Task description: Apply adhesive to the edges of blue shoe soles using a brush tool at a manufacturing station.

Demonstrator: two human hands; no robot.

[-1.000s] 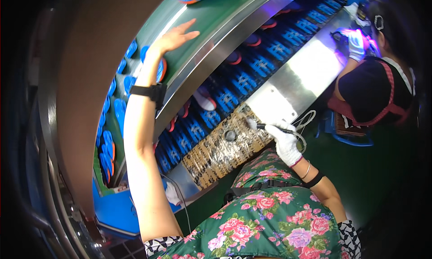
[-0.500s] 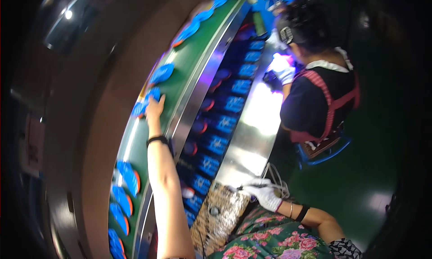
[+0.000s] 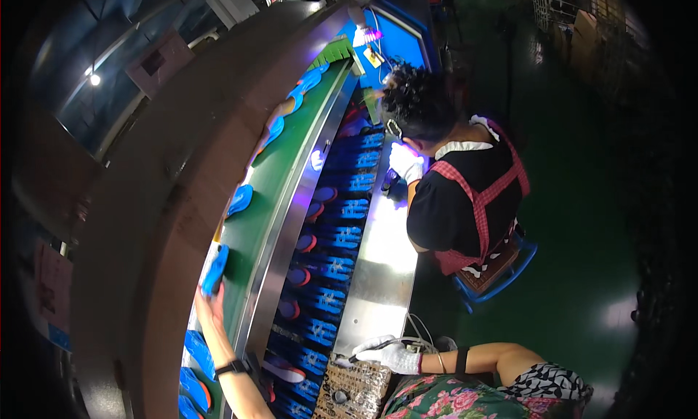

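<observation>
Lengthwise along the green belt (image 3: 252, 232), blue sole (image 3: 214, 270) tip-forward in closed left fingers (image 3: 203, 301).

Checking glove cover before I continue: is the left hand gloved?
No, the left hand is bare, unlike the white-gloved right hand.

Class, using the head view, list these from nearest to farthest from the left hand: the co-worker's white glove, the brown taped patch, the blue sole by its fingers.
1. Blue sole: at the left hand.
2. Brown taped patch: lower right.
3. Co-worker's white glove: farther up, right.
</observation>
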